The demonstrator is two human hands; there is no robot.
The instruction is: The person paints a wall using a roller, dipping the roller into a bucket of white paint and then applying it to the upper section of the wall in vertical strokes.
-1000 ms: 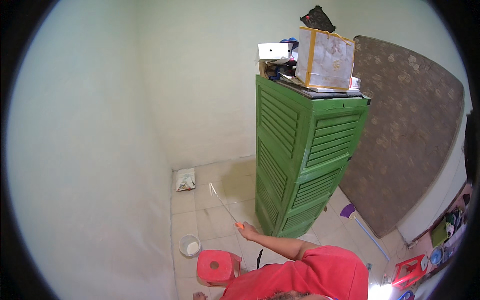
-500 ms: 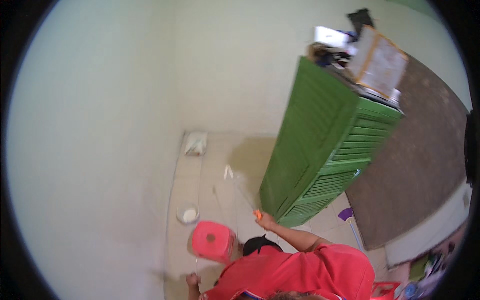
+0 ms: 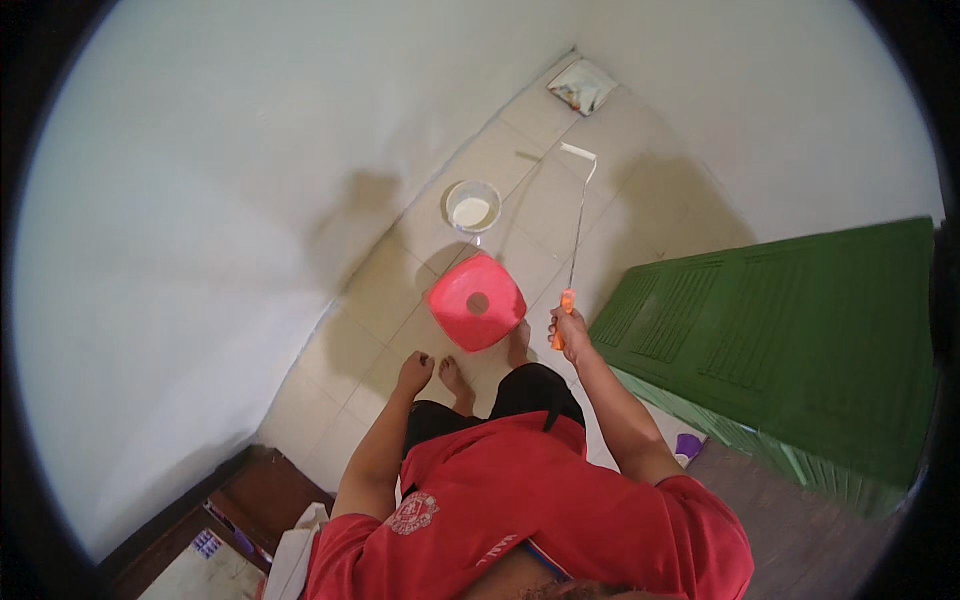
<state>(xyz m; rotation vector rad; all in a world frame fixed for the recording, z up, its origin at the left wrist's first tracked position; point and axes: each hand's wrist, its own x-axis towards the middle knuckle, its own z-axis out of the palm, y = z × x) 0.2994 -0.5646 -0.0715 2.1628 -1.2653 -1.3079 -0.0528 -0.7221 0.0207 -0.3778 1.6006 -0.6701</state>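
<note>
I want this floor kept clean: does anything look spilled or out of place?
A lone white spot shows against the beige tiled floor between the round translucent bucket and the square red plastic stool; I cannot tell if it is a spill. Otherwise nothing stands out: both stand upright, and the right hand grips the long orange-handled roller.

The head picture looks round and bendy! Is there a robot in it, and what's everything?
No robot, just a person in a red shirt. A wide, curvy camera lens worn on the person's head looks down, so straight edges bend. The right hand holds a long orange-handled metal roller. I can see nothing in the left hand. On the pale tiled floor are a red plastic stool with a round hole, a pale round tub with something white inside and, near the corner, a flat whitish packet.
</note>
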